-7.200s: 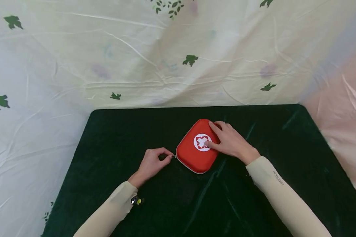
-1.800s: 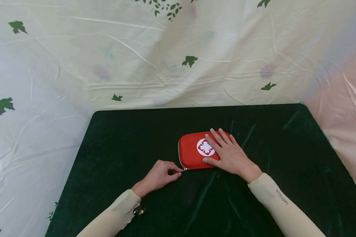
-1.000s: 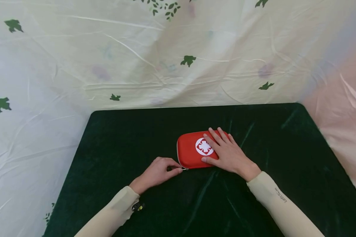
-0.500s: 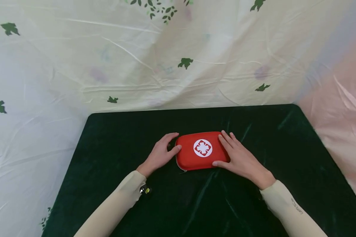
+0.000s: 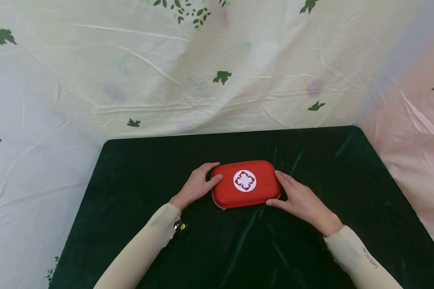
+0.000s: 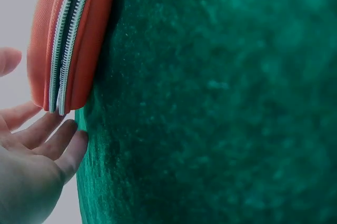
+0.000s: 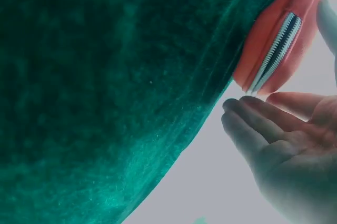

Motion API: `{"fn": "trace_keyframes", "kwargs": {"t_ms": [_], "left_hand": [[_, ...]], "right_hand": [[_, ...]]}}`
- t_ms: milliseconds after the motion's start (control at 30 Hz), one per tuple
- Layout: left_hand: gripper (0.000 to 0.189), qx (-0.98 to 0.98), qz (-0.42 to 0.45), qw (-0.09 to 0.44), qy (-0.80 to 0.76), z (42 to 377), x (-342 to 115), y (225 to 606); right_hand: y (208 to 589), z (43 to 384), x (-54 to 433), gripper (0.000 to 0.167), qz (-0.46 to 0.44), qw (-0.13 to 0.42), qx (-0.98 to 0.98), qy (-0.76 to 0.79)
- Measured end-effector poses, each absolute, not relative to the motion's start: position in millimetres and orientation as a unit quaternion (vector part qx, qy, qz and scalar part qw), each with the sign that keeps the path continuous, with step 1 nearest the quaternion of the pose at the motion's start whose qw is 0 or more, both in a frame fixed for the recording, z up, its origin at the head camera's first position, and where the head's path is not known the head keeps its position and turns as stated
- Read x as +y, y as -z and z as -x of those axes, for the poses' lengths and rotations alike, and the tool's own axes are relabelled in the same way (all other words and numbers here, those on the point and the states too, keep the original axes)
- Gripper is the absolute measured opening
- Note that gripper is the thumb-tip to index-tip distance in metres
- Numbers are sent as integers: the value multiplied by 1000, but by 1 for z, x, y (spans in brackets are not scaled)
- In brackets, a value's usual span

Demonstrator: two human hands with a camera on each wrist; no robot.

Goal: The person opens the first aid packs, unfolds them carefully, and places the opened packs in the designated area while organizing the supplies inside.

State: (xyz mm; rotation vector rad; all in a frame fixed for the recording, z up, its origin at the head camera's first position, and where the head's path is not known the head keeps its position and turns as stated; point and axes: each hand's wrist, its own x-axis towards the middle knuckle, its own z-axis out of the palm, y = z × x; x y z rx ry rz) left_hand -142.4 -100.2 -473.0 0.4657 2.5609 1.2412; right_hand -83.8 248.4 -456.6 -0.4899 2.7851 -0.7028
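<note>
Red case (image 5: 246,185): white cross emblem (image 5: 244,180); right-sleeve lettering (image 5: 370,257) unreadable.

Upper right, a red zippered case (image 7: 261,45), two silver rows of zipper teeth (image 7: 270,51) flanking a dark strip! Just below, the right hand (image 7: 297,147), fingers straight, tips by its end; green velvet desk (image 7: 105,87) fills the left.

A dark green velvet surface (image 5: 141,176) with rounded far corners meets a wrinkled, pale fabric backdrop (image 5: 159,92). Green birdlike prints (image 5: 222,77) dot the backdrop, a leafy sprig print (image 5: 199,15) shows near its top, and its right side turns pinkish.
</note>
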Motion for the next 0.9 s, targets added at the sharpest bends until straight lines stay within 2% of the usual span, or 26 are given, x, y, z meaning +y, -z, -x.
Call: {"fn": "trace_keyframes", "kwargs": {"t_ms": [500,900], "left_hand": [[50,861,-146,129,-470,120,-119,476],[48,838,-129,138,-512,83,-135,477]], "right_hand": [[456,102,242,83,182,59,940,282],[461,130,231,65,159,83,902,392]]}}
